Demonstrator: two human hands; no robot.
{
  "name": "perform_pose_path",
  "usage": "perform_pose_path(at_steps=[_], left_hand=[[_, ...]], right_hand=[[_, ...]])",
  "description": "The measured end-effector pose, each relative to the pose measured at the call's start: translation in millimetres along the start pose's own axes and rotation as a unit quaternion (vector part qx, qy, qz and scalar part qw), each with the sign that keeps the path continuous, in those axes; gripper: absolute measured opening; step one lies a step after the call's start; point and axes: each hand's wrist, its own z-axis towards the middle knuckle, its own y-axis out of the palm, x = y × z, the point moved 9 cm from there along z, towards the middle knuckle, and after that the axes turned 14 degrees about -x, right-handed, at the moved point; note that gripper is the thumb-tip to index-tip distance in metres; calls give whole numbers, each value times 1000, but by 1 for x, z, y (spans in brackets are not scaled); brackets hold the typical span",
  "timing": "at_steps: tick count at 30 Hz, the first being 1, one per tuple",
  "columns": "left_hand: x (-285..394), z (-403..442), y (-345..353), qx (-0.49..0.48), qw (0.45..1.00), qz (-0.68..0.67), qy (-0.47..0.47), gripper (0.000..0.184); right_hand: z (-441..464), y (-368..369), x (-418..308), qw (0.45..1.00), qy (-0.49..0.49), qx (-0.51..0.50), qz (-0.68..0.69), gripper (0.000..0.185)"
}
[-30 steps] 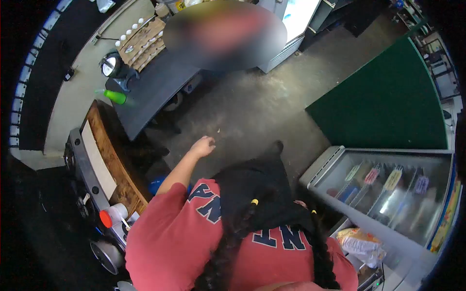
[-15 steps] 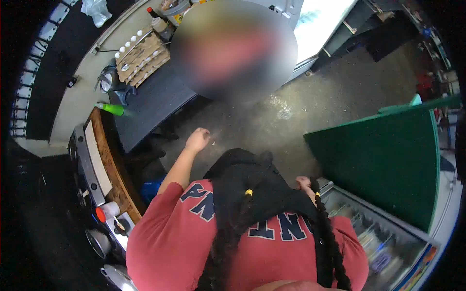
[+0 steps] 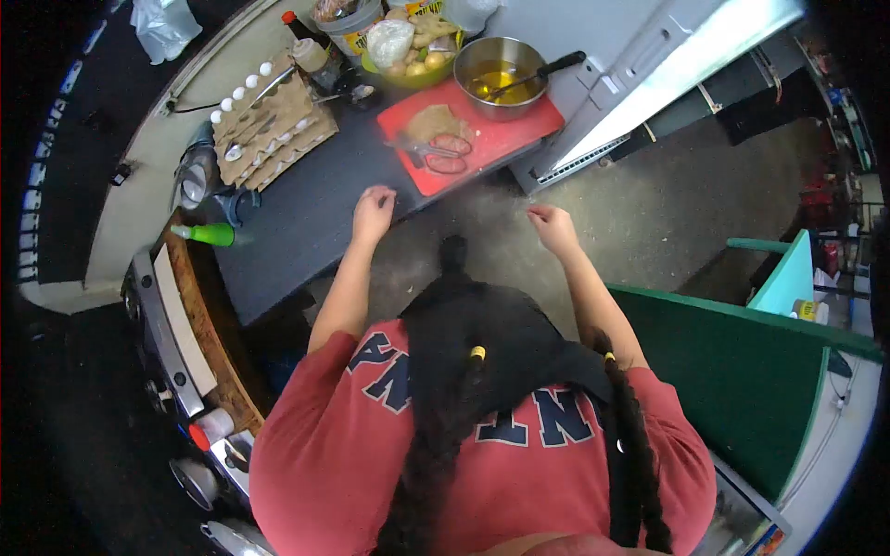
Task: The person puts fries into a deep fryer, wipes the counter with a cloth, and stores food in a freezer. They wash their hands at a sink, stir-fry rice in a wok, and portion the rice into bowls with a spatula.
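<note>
1. Left hand (image 3: 375,213): positioned at the near edge of the worktop (image 3: 278,255), just short of the red cutting board (image 3: 505,156). Grip: fingers loosely curled and partly open, with no object visible between them.
2. Right hand (image 3: 554,229): positioned over the floor, near the board's right end and apart from it. Grip: fingers bent toward the thumb; whether they are closed, or hide something small, cannot be told. Both forearms reach forward, which probably puts the board within easy reach of either hand.
3. Cutting board: lies flat on the worktop beside the pale appliance (image 3: 612,88). It presumably serves as a clean base for the items on it.
4. Scissors (image 3: 447,165): lie on the board, red handles toward the person's side, an orientation that likely suits pick-up. A flat tan item (image 3: 432,122) lies against them; its material is unclear.
5. Steel bowl (image 3: 476,67): stands upright on the board's far part, probably to contain the yellow liquid. A black-handled utensil (image 3: 562,62) leans over its rim, which likely keeps the handle dry.
6. Lime-green bowl (image 3: 408,82): stands just behind the board, grouping its contents together.
</note>
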Motion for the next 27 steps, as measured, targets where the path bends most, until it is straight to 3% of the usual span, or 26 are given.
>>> perform_pose_path(at_steps=[4,8,10,11,13,17,18,19,22,24,25,27], left_hand=[[-1,99,-6,-1,998,-45,46,20],[-4,176,13,-16,999,-41,21,26],[-6,201,25,-24,999,-30,-3,31],[-9,212,32,-42,998,-32,-38,37],[-9,229,31,-61,995,-34,-72,44],[-29,250,55,-209,964,7,-161,56],[-36,251,66,-263,947,25,-182,59],[-36,251,69,-266,946,23,-182,59],[-31,257,74,-274,952,3,-138,44],[-27,253,76,-250,939,-218,-92,31],[-24,248,73,-252,938,-221,-93,31],[-10,235,69,-283,840,-454,-91,30]], right_hand=[[86,30,-112,982,-141,4,-125,25],[148,65,-162,961,-182,-45,-201,33],[155,63,-181,937,-213,74,-267,24],[162,65,-182,939,-207,74,-266,24],[188,86,-152,923,-42,-49,-380,26],[193,94,-145,919,-39,-44,-390,32],[192,90,-153,933,-31,-69,-352,41],[191,89,-154,945,-23,-93,-312,50],[179,78,-157,966,-51,-66,-243,53],[158,63,-150,975,-53,-83,-199,51],[145,53,-146,981,-56,-101,-154,50],[118,32,-138,984,-45,-110,-135,47]])
